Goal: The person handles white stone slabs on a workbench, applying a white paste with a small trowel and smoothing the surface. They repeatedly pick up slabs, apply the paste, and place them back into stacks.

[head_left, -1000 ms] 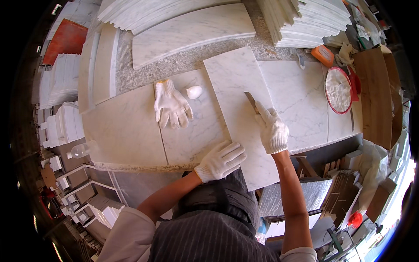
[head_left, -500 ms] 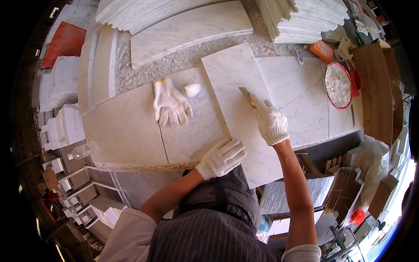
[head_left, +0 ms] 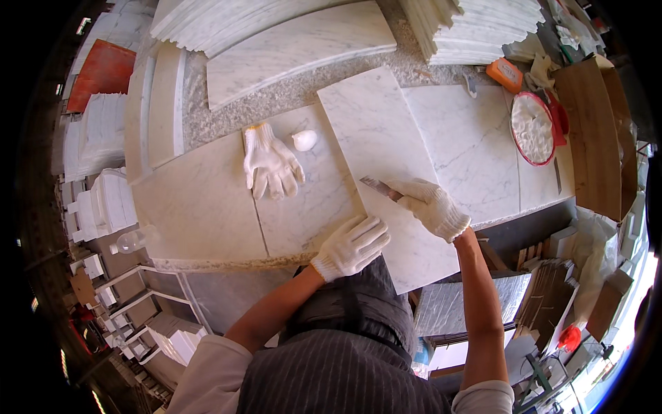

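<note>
A long white marble tile (head_left: 376, 121) lies aslant over other marble slabs, its near end jutting past the bench's front edge. My right hand (head_left: 434, 207), in a white knitted glove, is closed on a putty knife (head_left: 379, 188). The knife's flat metal blade points left, low over or touching the tile; which, I cannot tell. My left hand (head_left: 354, 245), gloved too, rests flat at the tile's left edge near the bench front, fingers stretched out. A loose white glove (head_left: 272, 165) lies left of the tile, with a small white lump (head_left: 304, 140) beside it.
At the right stands a red-rimmed tub (head_left: 532, 127) of white paste, next to an orange box (head_left: 505, 74) and a cardboard box (head_left: 586, 138). Stacked marble pieces (head_left: 476, 31) line the back. A clear plastic bottle (head_left: 131, 241) is at the left front.
My right hand has come nearer to me along the tile, and the putty knife has turned to point more to the left. My left hand has hardly moved.
</note>
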`<move>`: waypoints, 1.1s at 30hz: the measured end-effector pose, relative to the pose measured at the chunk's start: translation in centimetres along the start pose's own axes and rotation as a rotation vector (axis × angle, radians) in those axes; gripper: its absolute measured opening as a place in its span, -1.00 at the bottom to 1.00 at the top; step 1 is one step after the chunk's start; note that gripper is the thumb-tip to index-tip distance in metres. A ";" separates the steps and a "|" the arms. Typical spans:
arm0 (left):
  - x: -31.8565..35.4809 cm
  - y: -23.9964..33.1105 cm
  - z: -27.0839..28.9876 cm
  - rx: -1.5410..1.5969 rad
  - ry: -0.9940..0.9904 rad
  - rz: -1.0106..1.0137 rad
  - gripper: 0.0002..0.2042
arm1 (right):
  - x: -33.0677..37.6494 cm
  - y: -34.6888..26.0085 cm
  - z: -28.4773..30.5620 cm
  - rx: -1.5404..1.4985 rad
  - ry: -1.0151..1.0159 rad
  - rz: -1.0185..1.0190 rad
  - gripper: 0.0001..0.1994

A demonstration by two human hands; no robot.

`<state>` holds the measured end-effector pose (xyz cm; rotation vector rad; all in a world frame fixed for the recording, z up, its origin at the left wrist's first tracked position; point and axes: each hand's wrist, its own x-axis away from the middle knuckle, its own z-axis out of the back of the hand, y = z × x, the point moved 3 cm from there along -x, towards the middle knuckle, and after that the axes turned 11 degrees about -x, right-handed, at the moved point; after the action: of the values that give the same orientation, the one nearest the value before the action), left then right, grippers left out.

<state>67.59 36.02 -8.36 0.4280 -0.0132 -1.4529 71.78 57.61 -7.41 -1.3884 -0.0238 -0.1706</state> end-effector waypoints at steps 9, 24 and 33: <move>-1.1 0.0 1.4 0.089 0.085 0.097 -0.73 | 7.8 -0.8 -3.6 -0.430 0.296 -0.407 -0.58; -3.6 -0.7 2.9 0.453 -0.371 0.471 -0.85 | 8.5 -3.4 -3.3 0.152 0.259 -0.233 -0.53; -11.0 -4.1 3.2 -0.168 -0.049 0.163 -0.64 | 8.8 -0.5 0.6 -0.043 0.545 -0.346 -0.57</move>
<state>61.40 45.43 -3.88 0.2482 0.0342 -1.2921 80.41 57.17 -5.80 -1.3333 0.1952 -0.8370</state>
